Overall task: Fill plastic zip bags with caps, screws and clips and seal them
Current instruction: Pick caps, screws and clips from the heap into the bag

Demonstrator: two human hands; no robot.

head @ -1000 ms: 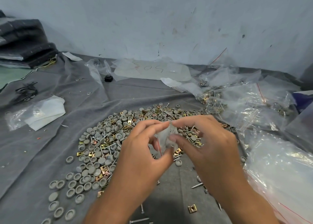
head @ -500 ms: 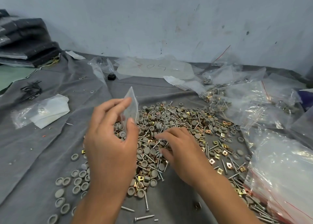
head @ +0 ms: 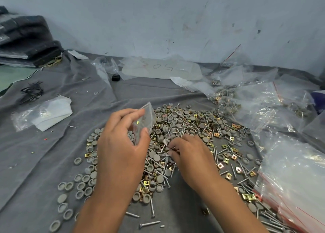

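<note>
head view: left hand (head: pixel 121 144) pinches a small zip bag (head: pixel 145 122) between thumb and fingers, held upright just above the near-left edge of the parts pile (head: pixel 184 136). a little already shows inside the bag. right hand (head: pixel 191 155) lies on the pile's middle, fingertips curled into the screws and caps; whether it has closed on a piece i cannot tell. likely slips: the thin bag's mouth, barely parted, could collapse as parts arrive, spilling them back onto the pile; a sharp screw tip could snag or pierce the film; a mixed grab could miscount clips.
</note>
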